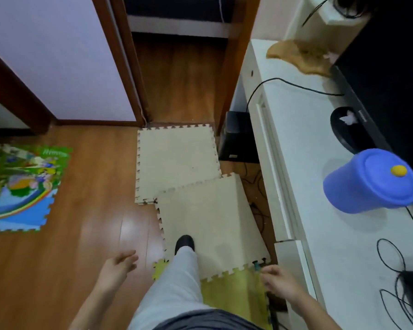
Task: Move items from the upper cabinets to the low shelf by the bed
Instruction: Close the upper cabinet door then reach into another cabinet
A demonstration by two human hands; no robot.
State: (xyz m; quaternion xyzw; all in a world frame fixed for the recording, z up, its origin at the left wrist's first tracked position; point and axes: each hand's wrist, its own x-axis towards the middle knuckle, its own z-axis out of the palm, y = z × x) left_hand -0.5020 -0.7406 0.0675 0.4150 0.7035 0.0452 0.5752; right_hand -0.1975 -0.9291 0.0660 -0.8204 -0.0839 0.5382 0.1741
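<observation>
Floor (57, 258): glossy brown wood planks w/ a patch of glare. On it lie 2 cream foam mats (177, 158), square, matte, puzzle-tooth edges; the near one sits at a tilt, overlapping the far one's corner. Yellow-green mat (234, 294) locks into the near cream one's front edge. Picture mat (19, 186) at far left has a bright green/blue print and the same toothed rim, well apart from the rest. Brown wood door frame (122, 55) at top centre.

Right side: white cabinet (308, 139) w/ smooth flat top. On it a blue tub (367, 186), round plastic, tapering, lid on w/ yellow knob. Thin black cables (391, 270) loop near it. Black box (236, 136) on the floor beside the cabinet's end.

Left hand (119, 267): fingers relaxed & spread, holds nothing, over the wood. Right hand (279, 282): fingers loosely curled, blurred, nothing visible in it, just beside the cabinet's front. Grey trouser leg (172, 282) & black shoe (184, 242) over the near cream mat.

Can't tell which item is the task's.
</observation>
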